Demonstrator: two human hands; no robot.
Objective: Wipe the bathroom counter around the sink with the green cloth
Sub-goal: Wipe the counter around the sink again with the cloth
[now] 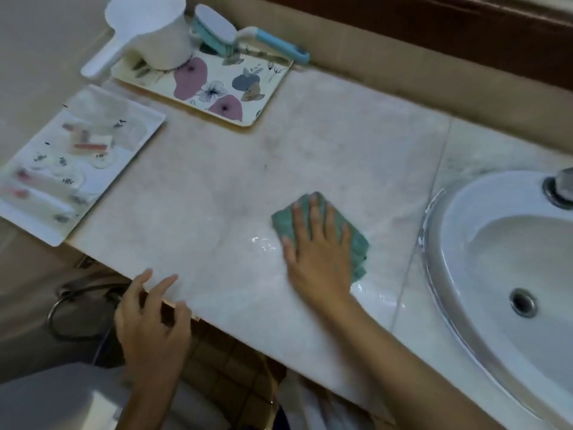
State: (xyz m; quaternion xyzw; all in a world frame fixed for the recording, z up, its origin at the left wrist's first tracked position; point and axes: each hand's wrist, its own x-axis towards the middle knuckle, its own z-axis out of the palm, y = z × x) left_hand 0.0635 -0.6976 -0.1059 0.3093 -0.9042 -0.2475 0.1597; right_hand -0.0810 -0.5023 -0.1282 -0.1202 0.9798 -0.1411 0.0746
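Observation:
The green cloth [356, 240] lies folded flat on the pale marble counter [310, 144], left of the white sink [483, 262]. My right hand [316, 252] presses palm-down on the cloth with fingers spread, covering most of it. A wet streak glistens on the counter beside the cloth on its left and near side. My left hand [152, 321] rests at the counter's front edge, fingers apart, holding nothing.
A floral tray [248, 88] at the back holds a white scoop jug [155, 32] and a teal brush [214, 29]. A white tray [133, 141] of small toiletries overhangs the counter's left end. The tap base [558, 187] stands on the sink's rim; a toilet lid shows below left.

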